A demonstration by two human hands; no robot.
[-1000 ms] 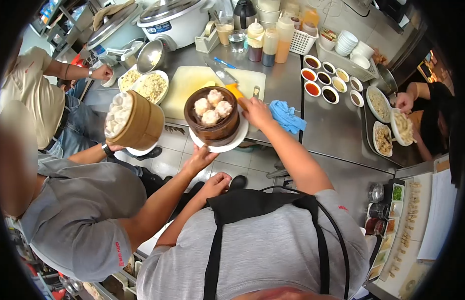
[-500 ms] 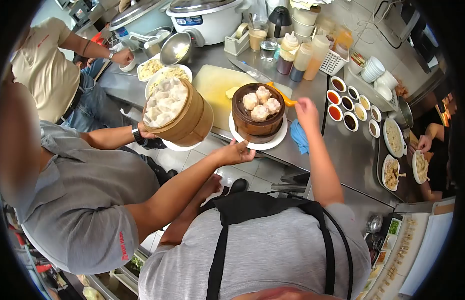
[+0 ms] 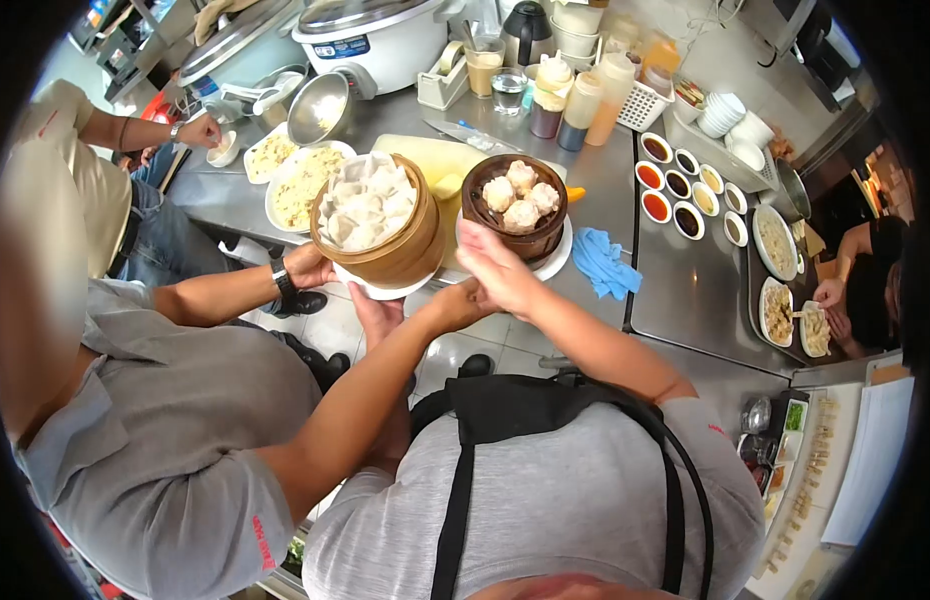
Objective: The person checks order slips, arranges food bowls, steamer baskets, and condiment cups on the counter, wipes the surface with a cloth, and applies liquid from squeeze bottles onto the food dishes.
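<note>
My left hand [image 3: 378, 314] reaches up beneath a co-worker's arm and grips the near edge of a white plate [image 3: 380, 290]. On that plate stands a tall bamboo steamer [image 3: 417, 255] of pale wrapped dumplings [image 3: 367, 212]; the co-worker's hand [image 3: 307, 266] holds its left side. My right hand [image 3: 500, 268], fingers outstretched, lies against the front of a dark steamer [image 3: 535, 245] with several open-topped dumplings [image 3: 521, 214]. Under this steamer is another white plate [image 3: 557, 262]. The co-worker's other hand [image 3: 453, 306] is beside my right hand, its fingers partly hidden.
A blue cloth [image 3: 605, 262] and an orange handle [image 3: 576, 193] lie on the steel counter. Behind are a cutting board [image 3: 405, 147], sauce bottles [image 3: 580, 110] and a rice cooker [image 3: 370, 45]. Several sauce dishes [image 3: 688, 222] are to the right. Other people's hands work at both sides.
My right hand has moved left from the orange handle to the dark steamer's front. My left hand has risen to the dumpling plate, which has shifted right in the co-worker's hold.
</note>
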